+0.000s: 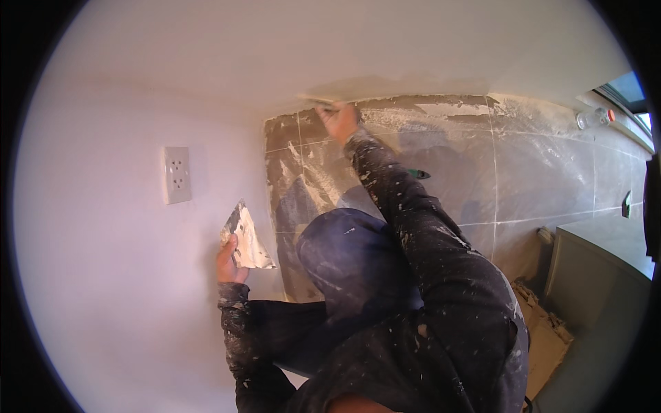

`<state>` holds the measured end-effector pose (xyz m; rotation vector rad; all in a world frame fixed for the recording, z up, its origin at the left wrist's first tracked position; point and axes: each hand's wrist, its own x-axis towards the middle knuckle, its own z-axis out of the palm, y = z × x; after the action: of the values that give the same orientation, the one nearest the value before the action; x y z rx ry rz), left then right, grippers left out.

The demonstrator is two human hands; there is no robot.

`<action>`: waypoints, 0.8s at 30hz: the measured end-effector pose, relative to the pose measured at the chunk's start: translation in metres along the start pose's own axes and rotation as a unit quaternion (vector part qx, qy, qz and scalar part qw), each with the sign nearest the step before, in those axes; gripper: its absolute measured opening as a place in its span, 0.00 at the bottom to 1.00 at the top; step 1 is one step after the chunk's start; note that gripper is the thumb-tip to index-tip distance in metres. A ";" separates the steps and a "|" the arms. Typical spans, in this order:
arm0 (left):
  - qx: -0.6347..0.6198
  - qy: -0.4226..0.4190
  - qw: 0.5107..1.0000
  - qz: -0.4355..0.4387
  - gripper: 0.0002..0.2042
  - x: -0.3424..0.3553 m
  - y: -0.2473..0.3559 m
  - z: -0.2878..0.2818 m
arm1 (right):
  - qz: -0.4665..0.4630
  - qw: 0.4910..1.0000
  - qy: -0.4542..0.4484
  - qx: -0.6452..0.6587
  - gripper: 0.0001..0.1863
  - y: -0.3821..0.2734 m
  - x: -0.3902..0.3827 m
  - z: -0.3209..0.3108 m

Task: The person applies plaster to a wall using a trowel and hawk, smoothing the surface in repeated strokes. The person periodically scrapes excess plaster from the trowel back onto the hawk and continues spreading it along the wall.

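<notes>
My left hand (229, 263) is closed around a wide putty knife (249, 237), held up beside the left wall. Pale putty coats much of its flat blade. Stretched far forward, my right hand (339, 121) grips a thin putty knife (314, 100) at the foot of the white wall (275, 62). That tool is blurred, and its handle is mostly hidden by the fingers. Its blade lies along the line where wall meets tiled floor. Both of my dark sleeves are spotted with dried putty.
Grey floor tiles (441, 172) carry white smears. A dark green-handled tool (418, 174) lies beyond my right forearm. A socket plate (177, 175) sits on the left wall. At right are a grey cabinet (599, 241), torn cardboard (544, 330) and a red-capped clear bottle (593, 118).
</notes>
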<state>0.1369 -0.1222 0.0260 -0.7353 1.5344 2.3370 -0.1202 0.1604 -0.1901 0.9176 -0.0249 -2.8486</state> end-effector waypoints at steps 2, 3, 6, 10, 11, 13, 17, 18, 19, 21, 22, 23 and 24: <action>0.005 0.009 1.000 0.002 0.22 -0.001 0.000 -0.002 | -0.363 0.551 -0.057 -0.749 0.14 -0.048 -0.016 -0.009; 0.006 0.012 1.000 0.003 0.23 -0.001 0.000 -0.004 | -0.426 0.561 -0.081 -0.705 0.14 -0.071 -0.021 -0.008; -0.010 0.003 1.000 0.015 0.23 -0.002 -0.002 -0.007 | -0.479 0.580 -0.094 -0.653 0.15 -0.149 -0.049 -0.008; -0.035 0.005 0.999 0.038 0.22 0.002 -0.006 -0.004 | -0.524 0.364 0.127 -0.759 0.14 -0.212 -0.109 -0.008; -0.066 -0.011 0.997 0.035 0.22 0.001 -0.007 -0.002 | -0.510 0.518 0.060 -0.684 0.15 -0.216 -0.125 -0.005; -0.095 -0.042 0.994 0.029 0.21 0.000 -0.007 0.002 | -0.385 0.821 -0.068 -0.416 0.17 -0.202 -0.155 0.005; -0.199 -0.137 0.969 0.056 0.19 -0.005 -0.009 0.009 | -0.216 0.902 -0.128 -0.351 0.16 -0.146 -0.238 0.042; -0.226 -0.157 0.959 0.073 0.19 -0.008 -0.011 0.011 | -0.218 0.863 -0.203 -0.408 0.18 -0.125 -0.256 0.056; -0.246 -0.159 0.952 0.087 0.19 -0.011 -0.011 0.012 | -0.236 0.824 -0.245 -0.454 0.19 -0.102 -0.275 0.069; -0.285 -0.186 0.932 0.123 0.19 -0.016 -0.013 0.015 | -0.295 0.615 -0.294 -0.669 0.21 -0.061 -0.313 0.097; -0.304 -0.197 0.924 0.124 0.19 -0.021 -0.011 0.018 | -0.324 0.510 -0.367 -0.707 0.21 -0.040 -0.331 0.112; -0.323 -0.213 0.913 0.128 0.19 -0.025 -0.013 0.018 | -0.347 0.395 -0.434 -0.732 0.22 -0.016 -0.347 0.121; -0.342 -0.230 0.902 0.130 0.19 -0.026 -0.011 0.021 | -0.355 0.278 -0.480 -0.753 0.23 0.007 -0.356 0.133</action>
<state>0.1580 -0.0967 0.0380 -0.0551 0.6259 2.9893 0.0886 0.2017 0.1246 -1.4132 2.6180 -1.4774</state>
